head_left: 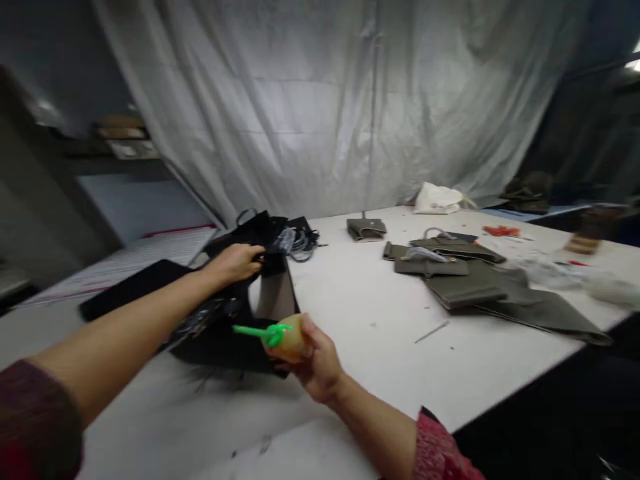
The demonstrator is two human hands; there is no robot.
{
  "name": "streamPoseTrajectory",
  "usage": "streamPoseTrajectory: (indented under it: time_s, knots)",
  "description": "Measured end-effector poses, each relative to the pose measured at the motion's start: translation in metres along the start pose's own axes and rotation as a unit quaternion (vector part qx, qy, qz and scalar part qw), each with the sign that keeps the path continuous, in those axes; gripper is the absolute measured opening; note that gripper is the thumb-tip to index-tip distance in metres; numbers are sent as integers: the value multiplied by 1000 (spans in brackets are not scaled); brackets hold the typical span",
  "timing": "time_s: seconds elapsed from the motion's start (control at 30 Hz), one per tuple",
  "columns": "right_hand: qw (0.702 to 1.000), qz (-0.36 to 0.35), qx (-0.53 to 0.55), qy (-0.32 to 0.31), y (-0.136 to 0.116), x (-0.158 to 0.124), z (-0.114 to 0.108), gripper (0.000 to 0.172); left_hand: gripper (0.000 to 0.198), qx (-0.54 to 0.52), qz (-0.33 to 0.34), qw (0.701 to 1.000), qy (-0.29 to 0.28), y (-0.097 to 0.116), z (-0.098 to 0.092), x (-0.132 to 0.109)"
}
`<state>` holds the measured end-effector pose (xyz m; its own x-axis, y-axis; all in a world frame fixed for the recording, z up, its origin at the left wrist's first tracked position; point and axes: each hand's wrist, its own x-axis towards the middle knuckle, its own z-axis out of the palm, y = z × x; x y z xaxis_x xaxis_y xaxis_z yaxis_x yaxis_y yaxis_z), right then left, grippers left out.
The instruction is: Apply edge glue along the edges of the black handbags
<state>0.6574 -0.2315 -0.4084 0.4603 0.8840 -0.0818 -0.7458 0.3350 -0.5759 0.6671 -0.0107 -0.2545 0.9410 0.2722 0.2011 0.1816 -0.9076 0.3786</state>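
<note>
My left hand (234, 263) reaches over a heap of black bag pieces (227, 348) on the left of the table, its fingers closed on the upper edge of one black piece. That piece stands partly up, and its greyish inner side shows below my hand. In my right hand (320, 367) is a yellowish squeeze bottle (290, 339) with a bright green nozzle pointing left. The bottle is in front of the black pieces, tilted nearly level. Black cords (300, 241) lie bunched just beyond my left hand.
Grey-green bag parts (465, 283) lie stacked on the right, with a small grey-green pouch (367, 229) farther back. A thin stick (431, 331) rests on the white table (370, 373). A white bag (437, 199) and orange scraps (501, 231) are behind. A silver sheet (320, 100) hangs at the back.
</note>
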Motion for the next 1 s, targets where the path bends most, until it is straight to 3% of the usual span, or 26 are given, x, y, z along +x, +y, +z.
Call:
streamPoseTrajectory:
  time_s: [0.1,0.27,0.5,0.7,0.87,1.0]
  knots:
    - [999,-3,-3,41,-4,-1,-1,53,6,72,15,997,7,-24,-4,2]
    - [998,-1,-9,62,-8,-11,4,54,8,70,80,994,-17,-27,1,8]
    - [999,-24,-20,40,-2,-12,10,54,12,65,105,992,16,-40,-6,5]
    - [996,-72,-26,52,-3,-18,10,47,43,81,86,993,-21,-35,-9,7]
    - [994,-83,-28,65,-14,-26,9,50,18,97,99,987,-85,-22,-8,8]
    - [992,-108,-24,65,-30,-41,9,51,18,107,89,984,-115,-12,-7,6]
